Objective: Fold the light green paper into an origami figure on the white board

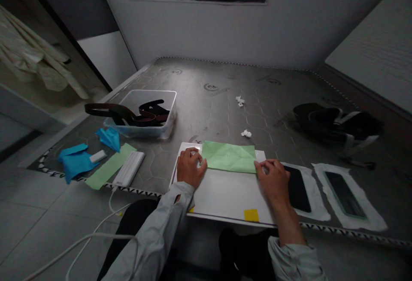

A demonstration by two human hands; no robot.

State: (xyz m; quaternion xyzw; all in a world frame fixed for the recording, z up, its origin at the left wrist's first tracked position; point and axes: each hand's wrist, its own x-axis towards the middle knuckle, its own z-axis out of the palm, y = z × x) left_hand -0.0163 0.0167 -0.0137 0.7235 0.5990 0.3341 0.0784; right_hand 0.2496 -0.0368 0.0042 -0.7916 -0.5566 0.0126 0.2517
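A creased sheet of light green paper (230, 156) spans the space between my hands, over the far part of a white board (225, 195). Thumb and fingers of my left hand (190, 167) are closed in a pinch at the paper's left edge. At its lower right corner, my right hand (273, 180) pinches the paper the same way. Beneath both hands lies the white board, with a yellow square (251, 215) stuck near its front edge. My left hand hides part of the board's left side.
Straps (141, 116) hang over a clear plastic box (167, 131). Left of the board lie blue paper (75, 161), a green strip (111, 167) and a white power bank (129, 169) with a cable. Two dark phone-like slabs on white sheets (317, 199) and a black bag (337, 126) lie right.
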